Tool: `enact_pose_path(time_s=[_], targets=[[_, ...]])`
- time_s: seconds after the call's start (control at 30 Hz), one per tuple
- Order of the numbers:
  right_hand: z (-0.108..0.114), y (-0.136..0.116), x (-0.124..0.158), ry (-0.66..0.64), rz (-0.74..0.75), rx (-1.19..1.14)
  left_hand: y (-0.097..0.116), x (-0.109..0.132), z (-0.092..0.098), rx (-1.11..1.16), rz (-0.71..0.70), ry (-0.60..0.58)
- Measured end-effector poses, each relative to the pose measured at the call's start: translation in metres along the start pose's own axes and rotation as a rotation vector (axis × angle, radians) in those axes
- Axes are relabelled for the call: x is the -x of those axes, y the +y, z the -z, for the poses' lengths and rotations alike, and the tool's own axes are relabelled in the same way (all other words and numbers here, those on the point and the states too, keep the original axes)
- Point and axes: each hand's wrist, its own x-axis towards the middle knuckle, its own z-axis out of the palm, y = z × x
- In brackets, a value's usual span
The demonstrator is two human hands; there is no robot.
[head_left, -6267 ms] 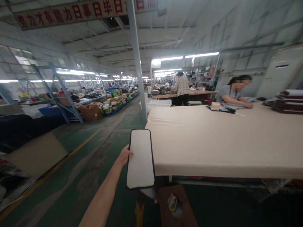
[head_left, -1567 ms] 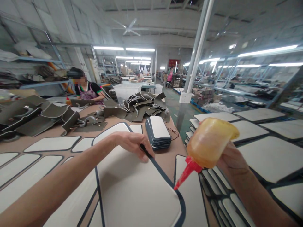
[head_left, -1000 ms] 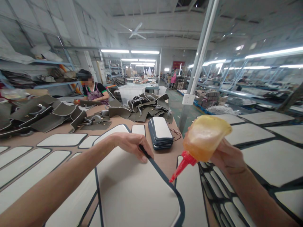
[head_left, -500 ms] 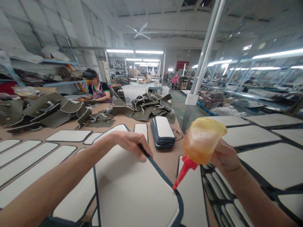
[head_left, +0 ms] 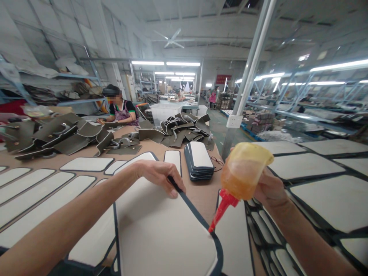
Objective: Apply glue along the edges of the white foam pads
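Note:
A large white panel [head_left: 161, 230] with a dark blue rim lies in front of me on the brown table [head_left: 201, 191]. My left hand [head_left: 162, 176] grips its far right edge, fingers curled over the rim. My right hand [head_left: 268, 188] holds a tilted yellow glue bottle [head_left: 244, 172]. Its red nozzle [head_left: 220, 214] points down, the tip at the panel's right rim.
Many more white panels [head_left: 37, 199] cover the table to the left and racks [head_left: 324, 195] on the right. A small stack of panels [head_left: 199, 159] and dark olive leather pieces [head_left: 178, 130] lie further back. A person [head_left: 119, 109] sits working at the far left. A steel post [head_left: 250, 73] rises behind.
Six seconds ago my left hand carried one narrow panel toward a bare table. Over the last second the glue bottle's nozzle has dropped to the panel's right rim; my left hand stays put.

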Motion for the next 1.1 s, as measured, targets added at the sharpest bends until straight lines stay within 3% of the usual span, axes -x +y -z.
enact_pose_path(time_s=[0.57, 1.1], targets=[[-0.013, 0.005, -0.005, -0.105, -0.042, -0.003, -0.001, 0.001, -0.005, -0.014, -0.049, -0.007], [-0.019, 0.006, -0.01, -0.06, -0.054, 0.011, 0.001, 0.002, -0.007, 0.0, -0.069, 0.021]])
